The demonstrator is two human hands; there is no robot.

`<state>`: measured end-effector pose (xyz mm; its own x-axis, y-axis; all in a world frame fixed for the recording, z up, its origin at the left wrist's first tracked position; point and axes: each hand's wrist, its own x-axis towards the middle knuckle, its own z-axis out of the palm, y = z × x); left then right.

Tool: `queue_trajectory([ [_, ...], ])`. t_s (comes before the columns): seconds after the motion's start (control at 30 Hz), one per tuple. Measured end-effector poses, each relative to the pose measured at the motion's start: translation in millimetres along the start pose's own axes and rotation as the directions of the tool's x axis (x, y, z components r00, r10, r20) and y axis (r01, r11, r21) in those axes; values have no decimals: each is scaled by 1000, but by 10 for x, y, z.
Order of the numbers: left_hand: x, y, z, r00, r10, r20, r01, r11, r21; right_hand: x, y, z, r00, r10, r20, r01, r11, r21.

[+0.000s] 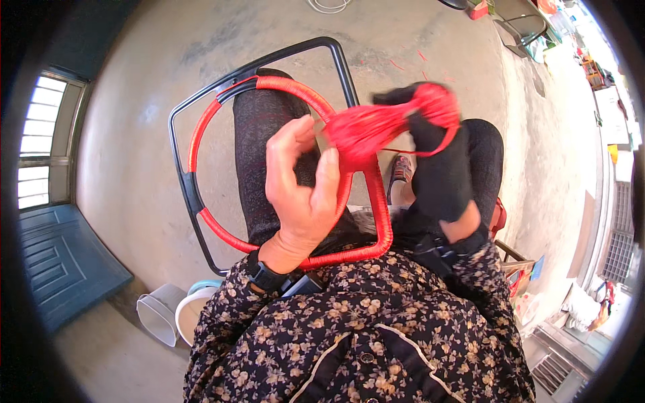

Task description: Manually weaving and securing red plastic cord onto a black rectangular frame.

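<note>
Across my lap rests a black metal frame (176, 142), roughly square with a ring inside it. Red cord wrapping (377, 201) covers much of the ring and the frame's near right corner. In a black glove, my right hand (437, 158) is closed around a bundle of red cord (376, 127), smeared by motion. The bundle lies over the frame's right part and hides where the ring meets it. My bare left hand (302, 178) is beside the bundle over the ring, its fingers bent and apart, with nothing seen in it.
Short red scraps (398, 65) lie on the concrete floor (443, 40) ahead. To my left stand a grey bin (160, 316) and a white bucket (191, 312), near a blue door (64, 258). A chair (521, 33) is at the far right.
</note>
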<state>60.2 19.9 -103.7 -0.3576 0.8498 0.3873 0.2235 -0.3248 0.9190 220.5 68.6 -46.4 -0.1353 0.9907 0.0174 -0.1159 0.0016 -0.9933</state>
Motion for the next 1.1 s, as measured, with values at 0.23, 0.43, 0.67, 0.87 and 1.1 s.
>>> queue_trajectory([
  [0.23, -38, 15, -25, 640, -652, 407, 769, 534, -352, -20, -217, -1101, 997, 39, 73, 54, 360, -932],
  [0.43, -29, -40, 6, 616, -636, 465, 787, 475, -393, -368, -133, -3256, 704, -124, -699, 32, 989, -143],
  [0.67, -30, -10, -6, 603, -646, 469, 794, 426, -434, -341, 30, -2578, 880, 184, -438, -122, 979, 165],
  [0.87, -62, -30, 17, 600, -645, 472, 798, 443, -409, -22, 253, -551, 869, 452, 202, -451, 891, -54],
  [1.1, -50, 3, 22, 620, -628, 470, 782, 447, -435, 131, 314, -368, 845, 447, 294, -454, 890, -48],
])
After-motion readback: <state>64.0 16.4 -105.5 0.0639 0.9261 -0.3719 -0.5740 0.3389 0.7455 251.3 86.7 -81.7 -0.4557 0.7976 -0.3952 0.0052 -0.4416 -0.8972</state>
